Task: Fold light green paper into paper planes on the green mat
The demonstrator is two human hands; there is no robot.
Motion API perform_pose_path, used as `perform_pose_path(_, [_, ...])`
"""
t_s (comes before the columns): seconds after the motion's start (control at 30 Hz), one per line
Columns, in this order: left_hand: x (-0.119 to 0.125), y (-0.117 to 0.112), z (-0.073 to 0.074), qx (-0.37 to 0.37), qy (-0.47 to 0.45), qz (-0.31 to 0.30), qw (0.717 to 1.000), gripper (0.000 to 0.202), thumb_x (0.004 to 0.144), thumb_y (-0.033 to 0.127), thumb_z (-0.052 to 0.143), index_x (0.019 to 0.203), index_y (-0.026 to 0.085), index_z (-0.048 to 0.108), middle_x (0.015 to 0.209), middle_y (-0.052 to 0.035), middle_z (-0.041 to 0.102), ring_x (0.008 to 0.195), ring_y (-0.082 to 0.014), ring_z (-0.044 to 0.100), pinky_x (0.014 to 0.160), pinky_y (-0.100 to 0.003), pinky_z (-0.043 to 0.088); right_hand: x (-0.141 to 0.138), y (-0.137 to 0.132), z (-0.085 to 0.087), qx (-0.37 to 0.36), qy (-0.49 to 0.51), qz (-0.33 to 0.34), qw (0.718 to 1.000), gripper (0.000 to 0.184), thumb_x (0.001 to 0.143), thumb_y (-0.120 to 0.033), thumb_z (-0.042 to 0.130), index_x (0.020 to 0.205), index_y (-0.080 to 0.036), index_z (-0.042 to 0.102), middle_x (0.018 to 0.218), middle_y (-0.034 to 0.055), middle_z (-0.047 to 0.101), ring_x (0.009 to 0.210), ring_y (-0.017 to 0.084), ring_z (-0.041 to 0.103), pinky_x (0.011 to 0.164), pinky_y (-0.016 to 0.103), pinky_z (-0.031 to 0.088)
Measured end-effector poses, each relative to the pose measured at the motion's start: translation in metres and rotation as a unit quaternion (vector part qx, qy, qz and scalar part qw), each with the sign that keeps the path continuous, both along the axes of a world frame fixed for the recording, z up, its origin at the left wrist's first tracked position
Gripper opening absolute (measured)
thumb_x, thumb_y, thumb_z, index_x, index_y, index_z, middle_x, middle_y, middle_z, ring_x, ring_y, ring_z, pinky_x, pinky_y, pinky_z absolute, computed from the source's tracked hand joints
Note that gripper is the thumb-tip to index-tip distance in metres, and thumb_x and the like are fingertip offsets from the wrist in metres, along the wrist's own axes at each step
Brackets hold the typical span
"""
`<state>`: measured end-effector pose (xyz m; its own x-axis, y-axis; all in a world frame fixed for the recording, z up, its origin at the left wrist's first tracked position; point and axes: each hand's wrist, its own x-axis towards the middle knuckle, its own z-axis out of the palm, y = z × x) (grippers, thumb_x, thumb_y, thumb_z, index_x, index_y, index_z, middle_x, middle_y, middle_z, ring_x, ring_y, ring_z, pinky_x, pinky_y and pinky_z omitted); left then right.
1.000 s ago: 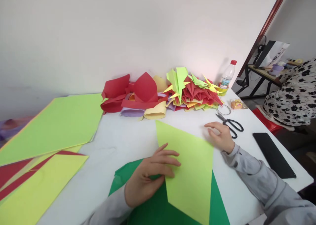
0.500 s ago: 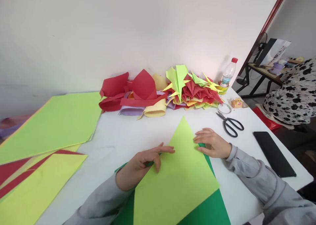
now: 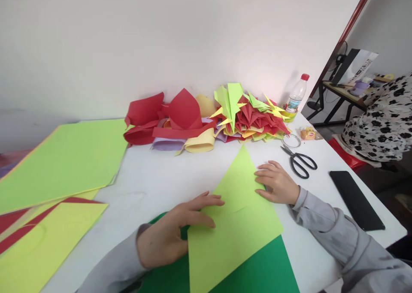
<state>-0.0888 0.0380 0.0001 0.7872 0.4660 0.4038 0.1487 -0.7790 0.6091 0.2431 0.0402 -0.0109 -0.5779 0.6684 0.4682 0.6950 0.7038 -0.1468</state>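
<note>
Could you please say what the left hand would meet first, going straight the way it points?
Passing over the light green sheet, the left hand would probably meet the right hand first, though whether it touches the sheet is unclear.

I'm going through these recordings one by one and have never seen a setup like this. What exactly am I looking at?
There is no machine here, just a person's two bare hands. Every picture comes from one camera worn on the head, looking forward and down. The left hand has its fingers spread over the left edge of a light green sheet; the right hand is at its upper right edge, though whether it pinches the paper isn't clear. A dark green sheet lies underneath. Also on the white table are scissors, a bottle and folded paper shapes.
</note>
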Motion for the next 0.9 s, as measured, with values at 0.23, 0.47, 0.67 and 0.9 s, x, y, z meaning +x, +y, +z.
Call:
perform_pose_path(0.23, [-0.005,0.000,0.005,-0.032,-0.025,0.009,0.999,0.023,0.080,0.014,0.062,0.099,0.025,0.063,0.112,-0.0098,0.069,0.107,-0.0222,0.064,0.090,-0.037,0.055,-0.002,0.000,0.001,-0.005,0.013,0.021,1.000,0.018,0.085,-0.030,0.061,0.097,-0.019,0.067,0.112,0.0089,0.070,0.111,0.027,0.058,0.099,0.049,0.038])
perform_pose_path(0.47, [-0.004,0.005,0.013,-0.033,0.082,0.037,0.995,0.015,0.081,0.013,0.050,0.086,0.022,0.060,0.102,-0.0069,0.071,0.090,-0.0181,0.068,0.076,-0.028,0.057,-0.006,0.000,-0.002,-0.055,0.074,0.094,0.991,0.023,0.088,-0.011,0.049,0.095,-0.022,0.068,0.101,0.0032,0.075,0.107,0.020,0.062,0.092,0.040,0.044])
perform_pose_path(0.67, [-0.009,0.004,0.009,-0.058,0.133,0.043,0.988,0.010,0.075,0.014,0.049,0.079,0.021,0.055,0.110,-0.0089,0.068,0.097,-0.0199,0.065,0.081,-0.030,0.053,-0.005,-0.003,0.009,-0.165,0.087,0.080,0.979,0.019,0.090,-0.033,0.057,0.096,-0.020,0.070,0.107,0.0064,0.073,0.110,0.024,0.059,0.096,0.043,0.039])
perform_pose_path(0.9, [-0.013,0.015,0.018,-0.062,0.157,0.019,0.985,0.015,0.076,0.014,0.048,0.077,0.020,0.061,0.103,-0.0099,0.071,0.092,-0.0194,0.067,0.078,-0.026,0.053,0.005,0.001,0.014,-0.274,0.109,0.127,0.947,0.062,0.090,-0.069,0.033,0.108,-0.021,0.069,0.120,0.0107,0.067,0.121,0.027,0.051,0.106,0.049,0.026])
